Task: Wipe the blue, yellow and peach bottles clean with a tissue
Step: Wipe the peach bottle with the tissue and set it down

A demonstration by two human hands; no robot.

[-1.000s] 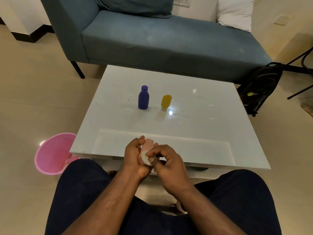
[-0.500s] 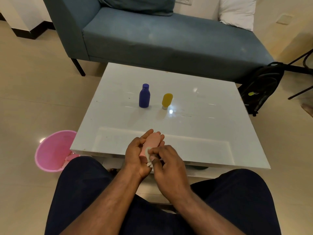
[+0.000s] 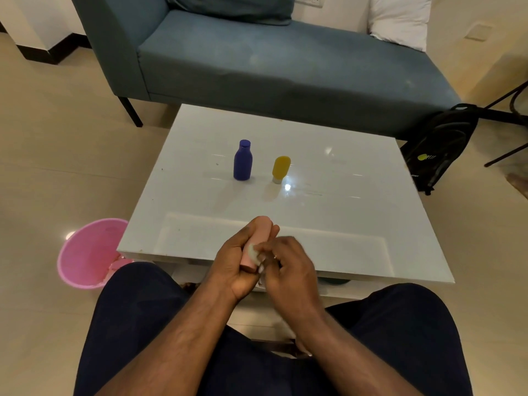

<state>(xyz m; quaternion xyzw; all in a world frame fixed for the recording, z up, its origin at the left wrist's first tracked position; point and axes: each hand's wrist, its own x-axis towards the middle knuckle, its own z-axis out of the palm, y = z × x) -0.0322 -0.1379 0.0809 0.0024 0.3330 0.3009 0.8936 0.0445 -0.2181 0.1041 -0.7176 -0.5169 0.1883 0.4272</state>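
Right now the peach bottle [image 3: 258,238] is sitting in the left hand [image 3: 233,262], tilted with its rounded end pointing away over the near edge of the white table [image 3: 343,195]. The left fingers are curling round the bottle from behind and below, with the thumb lying along its left side, so this hand is gripping it. The right hand [image 3: 288,265] is pressing a small wad of white tissue [image 3: 253,252] against the bottle's lower right side; its fingers are bending in and pinching the tissue, and they look a little blurred. Both hands are hovering just above the table's front rim, over the person's lap, where dark trousers [image 3: 143,324] are covering the knees.

Farther back on the glossy tabletop, the blue bottle [image 3: 243,160] is standing upright with its cap on. Just to its right, apart from it, the yellow bottle [image 3: 281,168] is standing on its pale cap, leaning slightly.

On the floor to the left of the table a pink bin [image 3: 88,252] is holding something pink. Beyond the table a blue-grey sofa [image 3: 271,58] is carrying a white cushion [image 3: 400,18], and a black backpack [image 3: 440,147] is leaning near its right end.
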